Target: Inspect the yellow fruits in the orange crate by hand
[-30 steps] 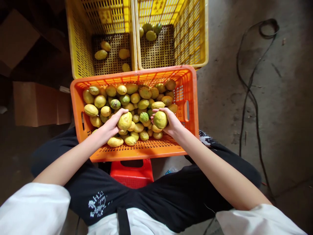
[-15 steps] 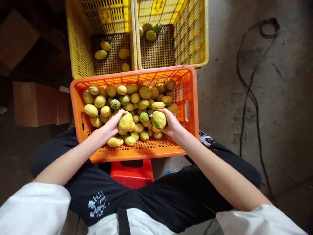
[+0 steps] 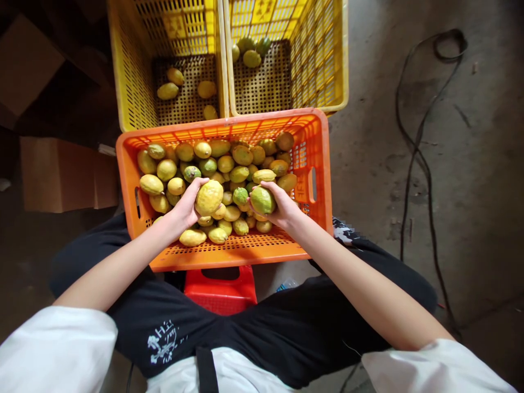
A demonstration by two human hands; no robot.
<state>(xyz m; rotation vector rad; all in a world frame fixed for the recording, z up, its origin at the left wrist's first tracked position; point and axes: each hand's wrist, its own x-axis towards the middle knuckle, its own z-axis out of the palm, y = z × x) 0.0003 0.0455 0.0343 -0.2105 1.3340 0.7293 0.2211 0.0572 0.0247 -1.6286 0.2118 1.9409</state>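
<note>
My left hand point(image 3: 189, 204) is closed around a yellow lemon point(image 3: 209, 197), its thumb on top of the fruit. My right hand point(image 3: 282, 206) grips a greener lemon point(image 3: 262, 200) from the right side. Both fruits are held above an orange crate point(image 3: 229, 258) that contains many lemons, mostly yellow with a few green ones. Between my hands a small green lemon point(image 3: 240, 196) lies among the others. My fingertips are partly hidden behind the held fruits.
Two yellow crates stand behind the orange one: the left crate point(image 3: 137, 93) holds several yellow lemons, the right crate point(image 3: 319, 71) several greener ones. A red stool point(image 3: 221, 300) sits between my legs. Cardboard boxes point(image 3: 61, 174) stand left; a black cable point(image 3: 423, 158) lies on the floor at right.
Both lemons have been turned in my hands and now show other sides. My left hand has risen slightly; the right has shifted a little left. The crates' contents look the same.
</note>
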